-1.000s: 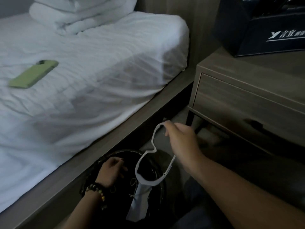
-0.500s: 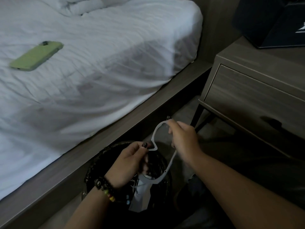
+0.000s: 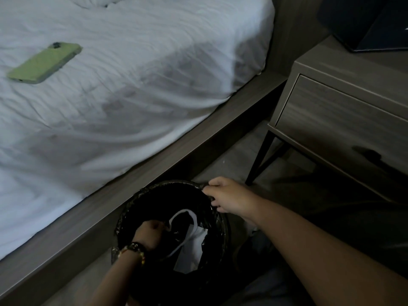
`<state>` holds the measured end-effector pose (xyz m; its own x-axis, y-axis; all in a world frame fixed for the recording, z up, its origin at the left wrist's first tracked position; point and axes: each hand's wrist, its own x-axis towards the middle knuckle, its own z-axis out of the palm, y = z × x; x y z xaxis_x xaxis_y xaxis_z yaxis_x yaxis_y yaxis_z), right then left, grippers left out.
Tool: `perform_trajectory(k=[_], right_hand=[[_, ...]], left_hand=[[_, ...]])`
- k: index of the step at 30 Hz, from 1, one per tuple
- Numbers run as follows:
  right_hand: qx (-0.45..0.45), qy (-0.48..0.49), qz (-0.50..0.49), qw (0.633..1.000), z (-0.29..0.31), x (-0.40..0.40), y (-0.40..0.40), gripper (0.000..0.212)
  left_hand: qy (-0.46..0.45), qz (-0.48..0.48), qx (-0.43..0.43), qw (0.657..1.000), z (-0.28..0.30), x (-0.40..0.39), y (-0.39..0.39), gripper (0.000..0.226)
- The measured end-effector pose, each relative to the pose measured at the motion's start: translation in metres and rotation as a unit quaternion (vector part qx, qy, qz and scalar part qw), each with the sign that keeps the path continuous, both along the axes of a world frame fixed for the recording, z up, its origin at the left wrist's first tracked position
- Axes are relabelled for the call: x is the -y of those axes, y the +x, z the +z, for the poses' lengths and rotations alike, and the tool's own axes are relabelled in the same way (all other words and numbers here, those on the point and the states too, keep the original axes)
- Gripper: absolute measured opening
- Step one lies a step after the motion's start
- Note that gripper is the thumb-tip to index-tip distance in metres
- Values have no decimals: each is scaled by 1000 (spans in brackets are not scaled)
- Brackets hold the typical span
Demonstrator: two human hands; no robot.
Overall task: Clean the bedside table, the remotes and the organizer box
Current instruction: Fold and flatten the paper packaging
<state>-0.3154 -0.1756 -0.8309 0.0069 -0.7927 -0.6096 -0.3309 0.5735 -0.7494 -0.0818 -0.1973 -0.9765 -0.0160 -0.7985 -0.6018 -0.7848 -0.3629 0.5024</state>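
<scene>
Head view: my left hand [image 3: 148,234] pushes the white strip [image 3: 189,226] down into the bin [image 3: 141,196], right hand [image 3: 229,196] pinching its liner; best pressed deep.

phone [image 3: 44,62] on bed [image 3: 132,96] | bin [image 3: 141,195] between bed, bedside table [image 3: 344,120]

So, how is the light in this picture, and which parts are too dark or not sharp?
Head view: dim overall; the white bed sheet is brightest, with soft shadows. The bin interior is nearly black, so the left hand in it is hard to read. The right hand on the rim is clearer. The green phone looks slightly soft, and wide-angle bending shows at the edges.
</scene>
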Motion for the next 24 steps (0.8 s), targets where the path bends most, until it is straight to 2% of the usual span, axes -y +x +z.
perform_trajectory(k=[6,8,11,16,20,24], right_hand=[[8,-16,-10,1000,7,-3,-1,26],[6,-23,-13,1000,12,-6,-3,35],[17,-46,-23,999,27,-10,-8,48],[19,-157,-79,984,63,-22,-33,39],[-81,-284,-107,949,101,-47,-75,38],[-185,-373,-110,902,142,-81,-124,44]], left_hand=[[48,3,74,996,-28,-8,-9,32],[25,-17,80,996,-17,-8,-16,31],[-75,-47,59,994,16,-2,-32,29],[-198,-69,-102,973,98,9,-75,18],[-241,-102,-223,939,167,11,-128,20],[-264,-167,-328,892,226,8,-192,15]])
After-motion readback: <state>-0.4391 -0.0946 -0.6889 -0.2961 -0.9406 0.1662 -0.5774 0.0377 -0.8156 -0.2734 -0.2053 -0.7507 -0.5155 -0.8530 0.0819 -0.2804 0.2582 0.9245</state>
